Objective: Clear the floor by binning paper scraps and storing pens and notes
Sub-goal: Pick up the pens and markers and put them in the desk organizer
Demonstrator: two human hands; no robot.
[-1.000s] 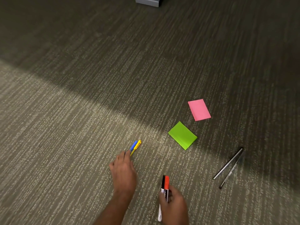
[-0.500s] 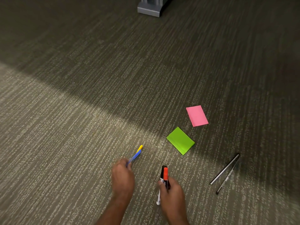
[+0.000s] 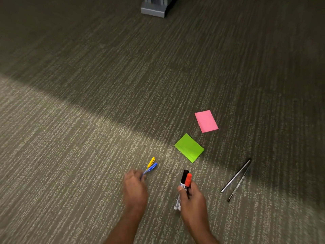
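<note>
L grip (image 3: 134, 184) holds blue/yellow pens (image 3: 150, 166), tips fwd.

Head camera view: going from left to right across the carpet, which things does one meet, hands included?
Left hand → blue and yellow pens → right hand with markers → green notes → pink notes → two thin pens.

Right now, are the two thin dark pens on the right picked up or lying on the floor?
Lying on the carpet: the thin dark pens rest flat, no hand touching them.
</note>
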